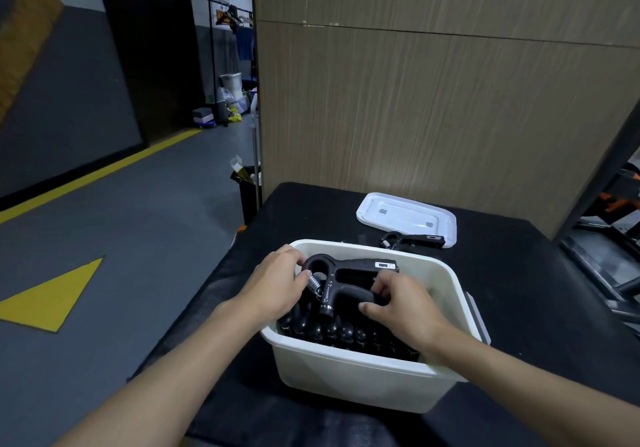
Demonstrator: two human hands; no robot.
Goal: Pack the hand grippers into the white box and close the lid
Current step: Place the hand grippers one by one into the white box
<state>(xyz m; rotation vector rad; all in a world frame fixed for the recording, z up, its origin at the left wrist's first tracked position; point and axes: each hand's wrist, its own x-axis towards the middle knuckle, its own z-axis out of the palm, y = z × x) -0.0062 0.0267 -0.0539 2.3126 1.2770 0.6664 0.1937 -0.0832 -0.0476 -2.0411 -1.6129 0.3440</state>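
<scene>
Left hand [273, 287]: fingers curled round the looped spring end of a gripper [349, 273], holding it.
Right hand [401, 304]: fingers and thumb pinch the end of the gripper's lower handle.
Gripper: black, lying on its side between both hands, over the far half of the box [363, 370], above the rows [332, 332] already packed.
Box: white, open, on the bench [519, 290] towards its near left part; dark rounded handle ends fill its near half.
Spare gripper [412, 239]: on the bench beyond the box, against the lid's near edge.
Lid [408, 218]: off, inner side up, near the bench's far edge by the wall panel.
Handling: judged rigid plastic with a steel spring, light to moderate in weight, not fragile. The handles look moulded for grip, so slipping seems unlikely. The spring end is awkward and could catch on its neighbours.
Where to hold: one hand at the loop, one at a handle end, as now, gives control of tilt when bedding it down.
Left to do: seat this one, fetch the spare, fit the lid.
</scene>
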